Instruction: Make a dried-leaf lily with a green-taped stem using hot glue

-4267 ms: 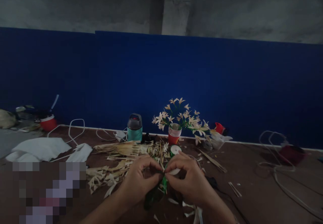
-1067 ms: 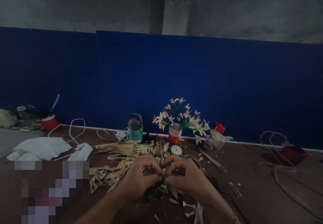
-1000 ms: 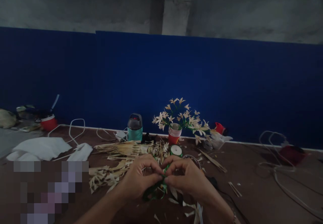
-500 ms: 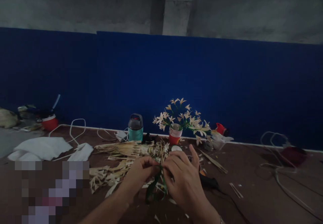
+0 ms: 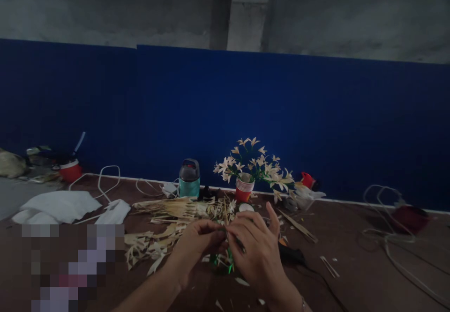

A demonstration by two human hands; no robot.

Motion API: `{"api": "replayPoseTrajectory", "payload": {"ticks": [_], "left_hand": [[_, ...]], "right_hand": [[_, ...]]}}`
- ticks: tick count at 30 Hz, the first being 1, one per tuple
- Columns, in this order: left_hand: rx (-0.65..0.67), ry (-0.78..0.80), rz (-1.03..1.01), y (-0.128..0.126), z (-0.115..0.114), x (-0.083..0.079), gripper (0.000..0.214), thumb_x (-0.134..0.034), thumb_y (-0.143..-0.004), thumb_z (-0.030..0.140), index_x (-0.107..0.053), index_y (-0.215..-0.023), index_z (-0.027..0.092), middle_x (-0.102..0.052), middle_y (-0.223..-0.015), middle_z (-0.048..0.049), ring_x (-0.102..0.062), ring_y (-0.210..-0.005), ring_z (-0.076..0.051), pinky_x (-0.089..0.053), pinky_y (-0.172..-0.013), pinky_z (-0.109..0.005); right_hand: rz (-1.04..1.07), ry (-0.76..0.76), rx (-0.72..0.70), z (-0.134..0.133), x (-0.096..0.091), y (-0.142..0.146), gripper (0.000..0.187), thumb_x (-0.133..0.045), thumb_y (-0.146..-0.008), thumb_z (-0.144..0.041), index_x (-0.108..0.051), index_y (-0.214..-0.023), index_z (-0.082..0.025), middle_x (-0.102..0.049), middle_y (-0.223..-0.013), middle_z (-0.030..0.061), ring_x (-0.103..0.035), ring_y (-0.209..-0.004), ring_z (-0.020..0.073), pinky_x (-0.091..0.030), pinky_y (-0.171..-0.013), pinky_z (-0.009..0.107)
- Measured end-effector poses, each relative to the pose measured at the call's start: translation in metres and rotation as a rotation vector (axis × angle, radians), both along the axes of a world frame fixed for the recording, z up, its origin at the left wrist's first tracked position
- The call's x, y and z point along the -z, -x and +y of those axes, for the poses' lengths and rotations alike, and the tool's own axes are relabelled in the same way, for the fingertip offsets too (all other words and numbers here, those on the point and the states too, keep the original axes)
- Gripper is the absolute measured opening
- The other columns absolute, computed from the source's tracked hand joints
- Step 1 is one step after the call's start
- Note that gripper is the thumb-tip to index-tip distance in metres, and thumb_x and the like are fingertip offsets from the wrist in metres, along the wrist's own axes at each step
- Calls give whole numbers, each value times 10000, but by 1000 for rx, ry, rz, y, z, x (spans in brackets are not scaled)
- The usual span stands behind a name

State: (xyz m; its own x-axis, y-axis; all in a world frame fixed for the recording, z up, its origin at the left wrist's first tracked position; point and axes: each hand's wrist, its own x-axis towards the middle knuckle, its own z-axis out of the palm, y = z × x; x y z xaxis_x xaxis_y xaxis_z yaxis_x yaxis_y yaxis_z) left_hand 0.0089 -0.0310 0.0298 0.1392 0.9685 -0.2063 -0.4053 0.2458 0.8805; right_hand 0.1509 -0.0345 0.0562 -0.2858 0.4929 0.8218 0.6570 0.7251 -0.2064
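Thumb and fingertips of my left hand are pinched together, meeting the fingertips of my right hand just in front of the dried leaf pieces. Between and below the hands shows a thin green strip, partly hidden by the fingers. My right hand is pinched too, its little finger raised. Behind the hands stand white flowers with green stems in a stack of red and white paper cups. Pale dried husk-like leaves lie beyond and left of my left hand.
A teal and black device stands by the blue panel. A black-handled tool with a cord lies right of my right hand. White cloth and a red container are at left; a looped cable is at right.
The dark green strip that hung below my left fingers is now mostly out of sight, and a brighter green bit shows beneath the hands. Both hands stay in nearly the same place.
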Motion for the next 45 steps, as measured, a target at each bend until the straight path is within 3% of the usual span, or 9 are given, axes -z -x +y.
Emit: {"api": "replayPoseTrajectory", "payload": {"ticks": [5,9,14,19,23,29,36,40,45], "left_hand": [[-134,-491,347,6,0,-1,116,-719,-618,263,-653,-618,168,-618,-635,-9,-564,-621,-135,-453,-610,-258],[-63,-825,566,16,-3,-10,50,-653,-714,218,-698,-699,204,-645,-701,-42,-592,-685,-154,-451,-669,-279],[68,-809,560,21,-6,-14,50,-672,-707,236,-718,-726,236,-638,-682,-36,-579,-647,-140,-440,-632,-267],[179,-717,438,19,-6,-13,78,-665,-709,279,-720,-709,224,-630,-683,-37,-555,-616,-131,-422,-578,-248],[42,-734,503,17,-6,-14,78,-646,-715,227,-687,-665,184,-607,-650,-29,-546,-625,-132,-413,-608,-249],[-100,-678,548,6,1,0,65,-591,-705,165,-641,-665,151,-578,-655,-20,-533,-631,-138,-401,-587,-235],[-183,-661,604,-1,3,4,69,-612,-660,112,-638,-612,155,-586,-620,-14,-527,-617,-133,-393,-580,-224],[-177,-697,621,0,4,3,64,-642,-642,105,-663,-610,156,-599,-606,-16,-527,-611,-133,-392,-587,-230],[-22,-731,520,6,8,2,35,-690,-637,167,-711,-661,153,-597,-600,-13,-532,-596,-114,-398,-575,-214]], "right_hand": [[85,138,-38,0,-5,-3,122,-600,-699,-134,-613,-628,-232,-652,-628,-42,-601,-766,177,-123,-1032,515],[234,557,-186,4,-1,-9,92,-608,-630,-126,-622,-585,-205,-644,-690,-3,-600,-750,174,-371,-888,407],[553,1335,-428,9,7,-15,71,-671,-542,-136,-605,-542,-160,-566,-510,-40,-462,-423,69,-318,-412,188],[733,1579,-599,15,16,-16,178,-747,-454,-161,-588,-533,-150,-571,-444,-49,-398,-338,36,-238,-363,168],[636,1445,-486,14,14,-12,153,-714,-520,-212,-590,-594,-160,-530,-432,-64,-411,-370,57,-283,-397,182],[93,602,-29,8,11,-7,123,-560,-613,-188,-615,-721,-205,-654,-751,24,-581,-761,225,-398,-776,382],[-175,131,115,20,35,-13,27,-588,-643,-263,-573,-656,-244,-661,-682,-2,-607,-652,223,-303,-863,486],[-156,169,145,22,33,-17,35,-593,-623,-273,-585,-606,-244,-662,-681,-3,-622,-655,234,-289,-894,511],[-49,631,-72,17,18,-22,111,-570,-644,-263,-626,-556,-223,-663,-663,17,-621,-666,209,-440,-721,329]]}}
